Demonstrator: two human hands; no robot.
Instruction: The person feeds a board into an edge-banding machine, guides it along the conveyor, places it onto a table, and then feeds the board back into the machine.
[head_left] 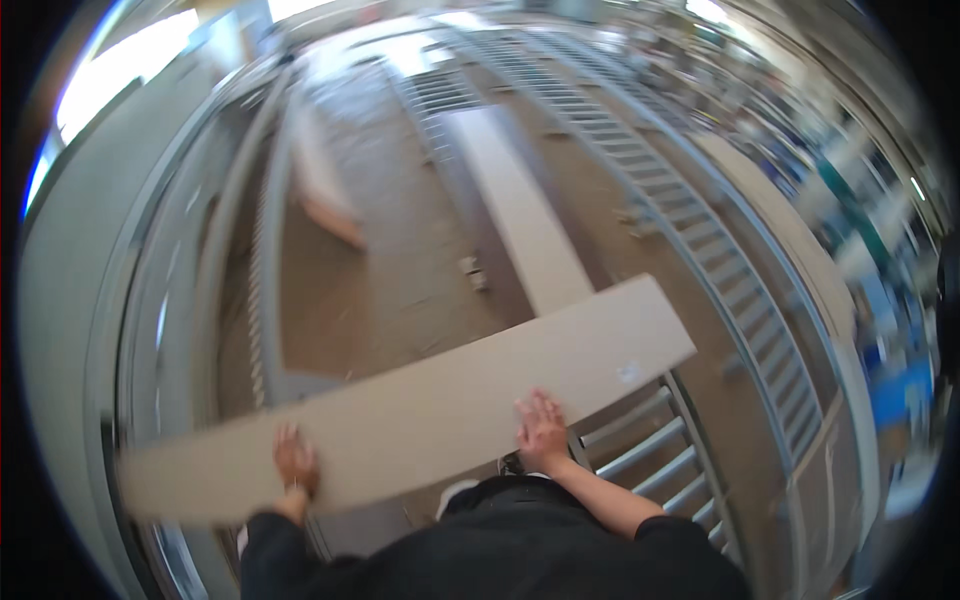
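Observation:
A long, flat, pale beige board (420, 405) stretches across in front of my body, its right end farther away than its left. On its face near the left end lies my left hand (296, 460), open, with the fingers laid on the surface. My right hand (542, 432) rests at the near edge, right of the middle; its fingers are spread on top of the board, and I see no grip around the edge. The board's underside is hidden.
A second long pale board (520, 205) lies ahead, its near end hidden behind the first. Roller tracks (660, 455) run at the near right, with a longer roller conveyor (690, 215) beyond. At left stands a grey-green panel (80, 290). A blurred upright board (325, 180) shows farther off.

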